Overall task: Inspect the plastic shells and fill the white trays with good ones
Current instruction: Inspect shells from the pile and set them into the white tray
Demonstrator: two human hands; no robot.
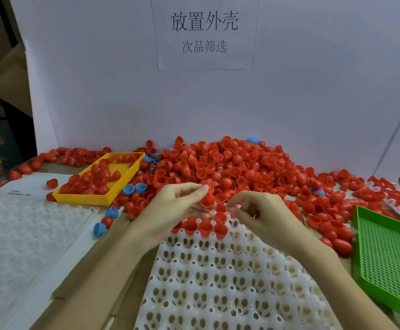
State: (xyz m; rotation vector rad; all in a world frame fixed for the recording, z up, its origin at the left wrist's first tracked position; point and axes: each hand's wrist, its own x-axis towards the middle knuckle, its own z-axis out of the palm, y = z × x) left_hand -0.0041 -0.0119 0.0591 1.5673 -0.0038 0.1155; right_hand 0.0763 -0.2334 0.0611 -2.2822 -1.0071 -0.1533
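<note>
Head view: yellow tray [123, 188], one; green tray [384, 253], one; white tray [218, 282], one visible centrally. Left hand [170, 210] pinches red shell [207, 200]; right hand [261, 211] curled, contents unclear.

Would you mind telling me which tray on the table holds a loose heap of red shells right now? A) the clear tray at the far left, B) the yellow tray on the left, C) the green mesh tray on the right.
B: the yellow tray has red shells piled loosely in it, while the green mesh tray shows only bare mesh.
</note>
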